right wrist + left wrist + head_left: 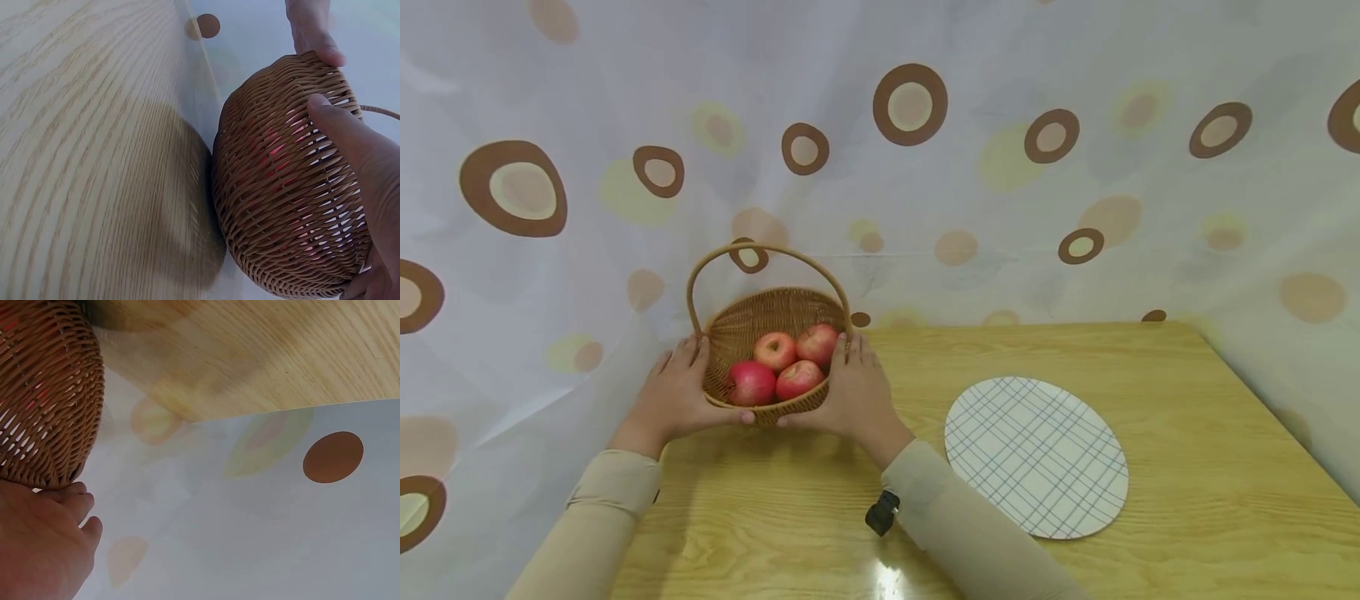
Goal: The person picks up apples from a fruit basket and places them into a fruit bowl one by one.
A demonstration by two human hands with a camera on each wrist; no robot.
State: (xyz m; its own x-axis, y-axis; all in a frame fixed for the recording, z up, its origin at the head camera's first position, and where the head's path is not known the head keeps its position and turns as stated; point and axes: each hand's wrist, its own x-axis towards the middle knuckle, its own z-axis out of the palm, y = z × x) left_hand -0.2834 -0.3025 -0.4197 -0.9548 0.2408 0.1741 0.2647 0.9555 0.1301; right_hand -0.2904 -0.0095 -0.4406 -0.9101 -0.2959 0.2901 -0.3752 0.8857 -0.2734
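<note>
A brown wicker basket (pixel 775 308) with a tall arched handle is between my two hands at the left back of the table. Several red apples (pixel 775 352) lie together inside it. My left hand (pixel 676 393) grips the basket's left side, thumb along the front rim. On the opposite side my right hand (pixel 861 396) holds it likewise, its thumb (pixel 337 122) pressed on the woven wall in the right wrist view. Both thumb tips come close together at the front. Through the weave (pixel 281 181), red of the apples shows, and the basket's shadow falls on the wood beside it.
An oval white placemat (pixel 1036 457) with blue checked lines lies on the wooden table (pixel 1210 417), right of the basket. Patterned cloth (pixel 970 200) hangs behind the table and at both sides. A small black device (pixel 882 512) sits at my right cuff.
</note>
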